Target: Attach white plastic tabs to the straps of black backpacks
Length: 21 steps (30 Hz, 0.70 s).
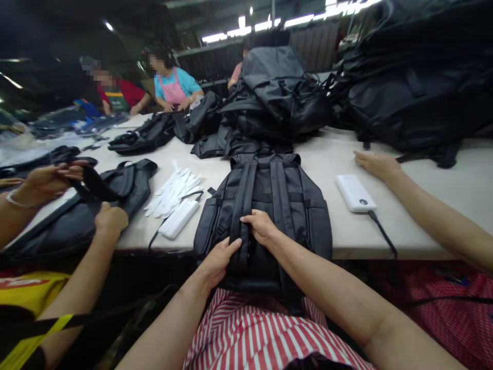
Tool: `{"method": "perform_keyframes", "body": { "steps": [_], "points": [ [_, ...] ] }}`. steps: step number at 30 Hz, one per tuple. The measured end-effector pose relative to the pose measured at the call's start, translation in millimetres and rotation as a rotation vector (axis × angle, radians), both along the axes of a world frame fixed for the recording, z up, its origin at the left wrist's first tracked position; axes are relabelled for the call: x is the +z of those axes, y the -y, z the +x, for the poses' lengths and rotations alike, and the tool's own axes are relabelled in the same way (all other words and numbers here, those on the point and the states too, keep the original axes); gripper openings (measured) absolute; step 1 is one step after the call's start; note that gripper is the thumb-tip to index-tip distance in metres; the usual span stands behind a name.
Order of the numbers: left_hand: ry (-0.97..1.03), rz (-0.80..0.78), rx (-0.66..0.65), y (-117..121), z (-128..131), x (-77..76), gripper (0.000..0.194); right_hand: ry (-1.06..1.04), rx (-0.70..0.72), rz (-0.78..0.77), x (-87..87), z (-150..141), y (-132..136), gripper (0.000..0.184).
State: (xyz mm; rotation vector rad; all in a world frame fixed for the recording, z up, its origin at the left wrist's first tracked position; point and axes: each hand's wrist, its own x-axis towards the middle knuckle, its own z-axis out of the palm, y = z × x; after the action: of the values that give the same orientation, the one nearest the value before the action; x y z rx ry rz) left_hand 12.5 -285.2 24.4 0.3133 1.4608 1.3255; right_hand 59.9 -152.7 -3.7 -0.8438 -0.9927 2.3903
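1. Along the edge of a long white worktable (454, 177), at 6 o'clock, a black backpack (265, 205) lies on its front, its padded shoulder straps (241, 205) facing up and its lower end hanging over the table edge towards the person's lap.
2. The left hand (219, 261) lies over the lower strap area, with the fingers close together. The right hand (262, 227) rests higher, its fingers narrowed onto the straps. Whether either hand grips firmly, I cannot tell.
3. At 2 o'clock sits a white power bank (355, 192) with a black cable (383, 234) trailing over the table edge, just beside a co-worker's hand (377, 167).
4. At 11 o'clock lie a second white power bank (179, 218) and a fan of white paper tags (172, 191).
5. At 10 o'clock, a co-worker's two hands (48, 185) work on another black backpack (87, 216).
6. At 12 o'clock, black backpacks (269, 87) are heaped, with a larger black pile (408, 87) at 1 o'clock.
7. Beyond, two seated workers, one in a pink apron (173, 90), the other in red (123, 92), sit under strip lights (254, 23) in a dim workshop.
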Motion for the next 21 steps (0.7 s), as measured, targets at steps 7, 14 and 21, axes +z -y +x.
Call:
{"method": "perform_keyframes", "body": {
  "steps": [7,14,21],
  "points": [
    [0.017,0.041,0.048,1.4,1.5,-3.9,0.038,-0.078,0.029,0.047,-6.6,2.8,0.5,0.023],
    [0.244,-0.008,0.093,1.7,-8.5,-4.7,0.039,-0.078,0.035,0.086,-4.7,6.4,5.6,0.023],
    [0.263,0.136,0.040,4.9,-15.9,-12.9,0.027,-0.044,0.018,0.141,2.3,7.1,13.1,0.022]
  ]
}}
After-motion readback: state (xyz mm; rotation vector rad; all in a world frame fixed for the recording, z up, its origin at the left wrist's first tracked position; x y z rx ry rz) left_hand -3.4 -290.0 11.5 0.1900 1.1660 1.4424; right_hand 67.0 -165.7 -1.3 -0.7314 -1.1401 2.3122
